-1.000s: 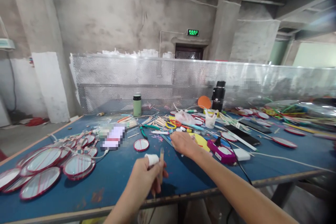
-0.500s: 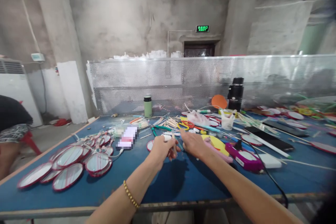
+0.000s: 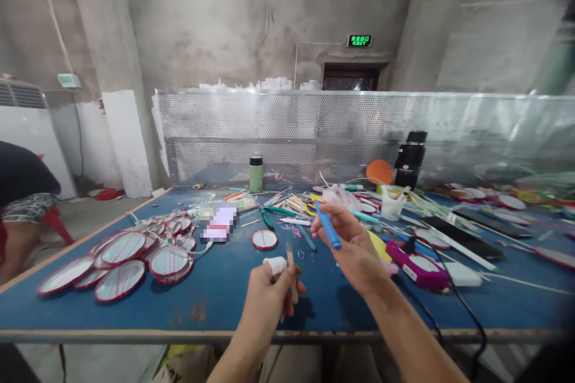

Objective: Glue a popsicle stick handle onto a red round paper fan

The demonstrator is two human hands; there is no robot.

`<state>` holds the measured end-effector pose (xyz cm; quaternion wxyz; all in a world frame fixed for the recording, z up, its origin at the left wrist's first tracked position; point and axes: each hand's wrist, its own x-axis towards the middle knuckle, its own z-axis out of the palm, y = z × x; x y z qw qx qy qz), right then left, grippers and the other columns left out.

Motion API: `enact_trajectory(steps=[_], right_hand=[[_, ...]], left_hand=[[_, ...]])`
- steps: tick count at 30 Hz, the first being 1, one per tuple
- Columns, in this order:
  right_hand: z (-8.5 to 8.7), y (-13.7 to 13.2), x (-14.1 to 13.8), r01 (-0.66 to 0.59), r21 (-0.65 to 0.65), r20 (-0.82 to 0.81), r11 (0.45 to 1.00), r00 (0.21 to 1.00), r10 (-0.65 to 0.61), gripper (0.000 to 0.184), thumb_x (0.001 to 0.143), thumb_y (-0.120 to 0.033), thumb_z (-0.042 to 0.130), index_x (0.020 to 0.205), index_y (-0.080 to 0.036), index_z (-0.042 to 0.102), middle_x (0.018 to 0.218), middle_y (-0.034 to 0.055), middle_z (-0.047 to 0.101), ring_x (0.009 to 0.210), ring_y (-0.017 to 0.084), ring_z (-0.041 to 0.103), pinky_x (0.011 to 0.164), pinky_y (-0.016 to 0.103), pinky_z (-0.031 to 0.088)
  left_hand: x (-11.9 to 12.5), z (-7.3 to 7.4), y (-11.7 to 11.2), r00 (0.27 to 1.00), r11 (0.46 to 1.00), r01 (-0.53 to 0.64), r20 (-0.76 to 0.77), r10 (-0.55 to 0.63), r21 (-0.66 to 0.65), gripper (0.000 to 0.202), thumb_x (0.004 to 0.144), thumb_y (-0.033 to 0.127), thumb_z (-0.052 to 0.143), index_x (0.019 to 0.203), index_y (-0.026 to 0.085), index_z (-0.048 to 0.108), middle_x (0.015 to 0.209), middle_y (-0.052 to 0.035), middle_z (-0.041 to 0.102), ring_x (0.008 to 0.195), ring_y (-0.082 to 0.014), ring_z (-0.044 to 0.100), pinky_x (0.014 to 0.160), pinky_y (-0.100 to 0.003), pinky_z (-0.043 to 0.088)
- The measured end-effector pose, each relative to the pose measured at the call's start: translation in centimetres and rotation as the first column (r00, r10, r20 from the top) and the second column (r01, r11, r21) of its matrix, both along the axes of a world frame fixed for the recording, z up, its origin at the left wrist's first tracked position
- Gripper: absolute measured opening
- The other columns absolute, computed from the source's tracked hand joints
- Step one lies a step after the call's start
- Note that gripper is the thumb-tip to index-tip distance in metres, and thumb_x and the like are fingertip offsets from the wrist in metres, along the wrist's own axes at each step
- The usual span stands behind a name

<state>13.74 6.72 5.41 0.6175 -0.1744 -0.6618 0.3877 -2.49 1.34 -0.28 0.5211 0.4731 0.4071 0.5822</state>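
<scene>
My left hand (image 3: 269, 293) is closed around a thin wooden stick (image 3: 291, 263) that stands upright above the near edge of the blue table (image 3: 215, 293); its thumb wears a white wrap. My right hand (image 3: 353, 245) is raised above the table and pinches a blue pen-like tool (image 3: 327, 228), tilted down to the right. A small round red-rimmed mirror (image 3: 264, 239) lies on the table just beyond my left hand.
Many red-rimmed oval mirrors (image 3: 121, 254) lie at the left. Sticks, pliers and scissors clutter the middle. A green flask (image 3: 256, 173), a black flask (image 3: 409, 158), a magenta device (image 3: 415, 266) with a cable and a perforated metal screen (image 3: 314, 131) lie beyond. Another person (image 3: 20, 197) bends at far left.
My right hand lifted from the table clutter and now holds the blue tool. My left hand drew back toward the near edge with the stick.
</scene>
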Motion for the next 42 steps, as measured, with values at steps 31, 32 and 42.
enact_trajectory(steps=[31, 32, 42], right_hand=[[-4.5, -4.8, -3.0, 0.464, 0.387, 0.164, 0.796, 0.816, -0.555, 0.010, 0.091, -0.018, 0.059, 0.085, -0.021, 0.067, 0.063, -0.0021, 0.064, 0.045, 0.010, 0.057, 0.043, 0.020, 0.045], [-4.3, -4.9, -3.0, 0.460, 0.425, 0.163, 0.779, 0.808, -0.566, 0.010, 0.091, -0.016, 0.059, 0.085, -0.020, 0.067, 0.063, -0.0018, 0.064, 0.047, 0.010, 0.059, 0.045, 0.020, 0.046], [-4.1, -5.3, -3.1, 0.494, 0.504, 0.137, 0.709, 0.764, -0.630, 0.011, 0.089, -0.013, 0.058, 0.085, -0.020, 0.065, 0.066, -0.0012, 0.065, 0.057, 0.012, 0.063, 0.056, 0.021, 0.050]], left_hand=[[0.0, 0.3, -0.9, 0.994, 0.998, 0.060, -0.099, -0.057, 0.029, 0.045, 0.079, 0.059, 0.061, 0.062, 0.018, 0.056, 0.043, 0.0032, 0.052, 0.032, -0.0076, 0.044, 0.031, -0.016, 0.034], [0.0, 0.3, -0.9, 0.993, 0.998, 0.058, -0.109, -0.054, 0.035, 0.045, 0.079, 0.059, 0.061, 0.061, 0.019, 0.055, 0.042, 0.0032, 0.052, 0.032, -0.0077, 0.043, 0.032, -0.016, 0.034], [0.4, -0.4, -1.7, 0.935, 0.982, -0.099, -0.322, 0.148, 0.163, 0.029, 0.089, 0.038, 0.053, 0.069, 0.019, 0.059, 0.047, 0.0024, 0.053, 0.041, -0.0109, 0.048, 0.042, -0.019, 0.036]])
